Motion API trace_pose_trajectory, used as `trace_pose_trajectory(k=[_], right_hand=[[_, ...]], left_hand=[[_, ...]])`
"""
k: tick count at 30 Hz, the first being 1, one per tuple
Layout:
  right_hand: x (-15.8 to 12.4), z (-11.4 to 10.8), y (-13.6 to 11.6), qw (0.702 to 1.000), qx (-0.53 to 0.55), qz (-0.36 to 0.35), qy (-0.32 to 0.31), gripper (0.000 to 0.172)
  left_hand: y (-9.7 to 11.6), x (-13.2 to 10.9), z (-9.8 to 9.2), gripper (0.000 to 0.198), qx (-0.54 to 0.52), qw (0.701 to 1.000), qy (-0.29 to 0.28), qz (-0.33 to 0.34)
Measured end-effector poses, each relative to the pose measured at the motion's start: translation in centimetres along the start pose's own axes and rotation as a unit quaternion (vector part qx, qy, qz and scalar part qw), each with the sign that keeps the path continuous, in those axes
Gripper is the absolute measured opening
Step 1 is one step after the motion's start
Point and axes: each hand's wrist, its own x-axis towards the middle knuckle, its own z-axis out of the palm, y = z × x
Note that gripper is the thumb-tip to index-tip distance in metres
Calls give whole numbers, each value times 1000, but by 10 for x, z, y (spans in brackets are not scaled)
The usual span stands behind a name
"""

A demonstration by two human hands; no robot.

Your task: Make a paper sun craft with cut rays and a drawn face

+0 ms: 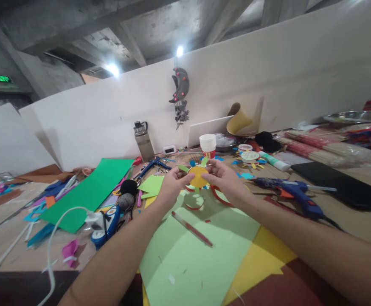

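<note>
Both hands meet over the table around a small yellow disc (197, 176), apparently paper, with green leaf-like pieces sticking out at its edge. My left hand (174, 183) pinches its left side between thumb and fingers. On the opposite side, my right hand (223, 175) grips it the same way. Just beneath them, a round white piece with a red rim (194, 201) lies on a pale green sheet (201, 263); a second red rim (220, 196) is partly covered by my right hand. A red pen (192, 229) rests on the sheet, nearer to me.
On the right lie a blue hot glue gun (287, 189) and a black slab (341, 185). Paper cups (207, 145) and a bottle (144, 142) stand at the back. To the left are a green sheet (91, 191), a blue power strip (109, 225) and a white cable (50, 246).
</note>
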Motion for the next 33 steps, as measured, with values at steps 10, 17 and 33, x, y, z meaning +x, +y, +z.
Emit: trace_pose_trajectory(k=[10, 17, 33], right_hand=[[13, -23, -27, 986, -71, -58, 143, 23], [11, -31, -40, 955, -197, -132, 178, 13], [4, -20, 5, 888, -440, -126, -37, 15]], left_hand=[[3, 14, -18, 31, -58, 994, 97, -7], [4, 26, -37, 31, -105, 982, 158, 0], [3, 28, -43, 24, -185, 969, 154, -55]])
